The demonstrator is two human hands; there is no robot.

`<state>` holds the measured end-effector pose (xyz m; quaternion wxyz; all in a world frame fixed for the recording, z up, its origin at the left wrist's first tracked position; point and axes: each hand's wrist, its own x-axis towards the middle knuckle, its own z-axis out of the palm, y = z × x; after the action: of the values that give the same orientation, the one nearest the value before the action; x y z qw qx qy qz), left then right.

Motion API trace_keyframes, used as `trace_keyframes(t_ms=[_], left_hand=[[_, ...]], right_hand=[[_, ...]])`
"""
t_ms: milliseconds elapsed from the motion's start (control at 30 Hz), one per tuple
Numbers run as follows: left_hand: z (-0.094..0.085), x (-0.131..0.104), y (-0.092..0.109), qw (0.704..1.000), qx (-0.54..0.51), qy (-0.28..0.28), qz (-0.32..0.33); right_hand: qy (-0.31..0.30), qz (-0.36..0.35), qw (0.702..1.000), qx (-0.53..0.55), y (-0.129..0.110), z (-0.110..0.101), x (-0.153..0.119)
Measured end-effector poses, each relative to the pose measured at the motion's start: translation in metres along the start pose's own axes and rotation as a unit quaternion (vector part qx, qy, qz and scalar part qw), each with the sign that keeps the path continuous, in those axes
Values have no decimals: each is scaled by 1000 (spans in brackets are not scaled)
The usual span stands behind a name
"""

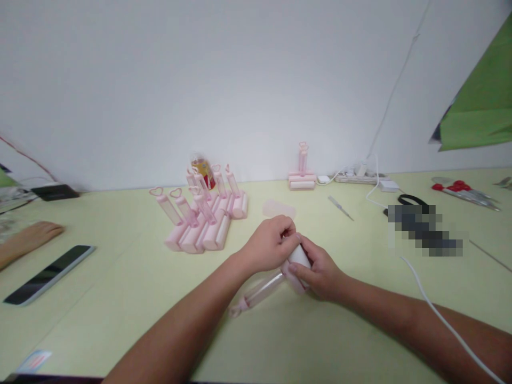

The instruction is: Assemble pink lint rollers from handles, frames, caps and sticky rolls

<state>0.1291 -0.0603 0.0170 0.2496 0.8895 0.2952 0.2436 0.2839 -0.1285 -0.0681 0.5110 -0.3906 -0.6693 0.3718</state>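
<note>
A pink lint roller with a clear handle and a heart-shaped loop points toward the lower left. Its white paper roll shows between my hands. My right hand is wrapped round the roller head from the right. At the roll's upper end, my left hand is closed, thumb and fingers pinched on the roll; its fingertips are partly hidden. Behind my hands a pale pink translucent piece lies flat. Several similar lint rollers stand with handles up to the left.
More rollers stand by the wall. Tweezers, a power strip, a white cable and red-handled scissors lie right. Left are a phone and another person's hand. A yellow-red can stands behind the rollers.
</note>
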Motion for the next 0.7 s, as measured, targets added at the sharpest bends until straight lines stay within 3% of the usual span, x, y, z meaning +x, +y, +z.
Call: trace_keyframes(t_ms=[333, 600, 700], left_hand=[[5, 18, -24, 993, -76, -52, -75], [11, 12, -40, 970, -196, -82, -121], [15, 9, -45, 958, -235, -80, -143]], right_hand=[[48, -12, 991, -125, 12, -6, 2], [53, -23, 987, -152, 15, -3, 2], [86, -3, 986, -146, 16, -3, 3]])
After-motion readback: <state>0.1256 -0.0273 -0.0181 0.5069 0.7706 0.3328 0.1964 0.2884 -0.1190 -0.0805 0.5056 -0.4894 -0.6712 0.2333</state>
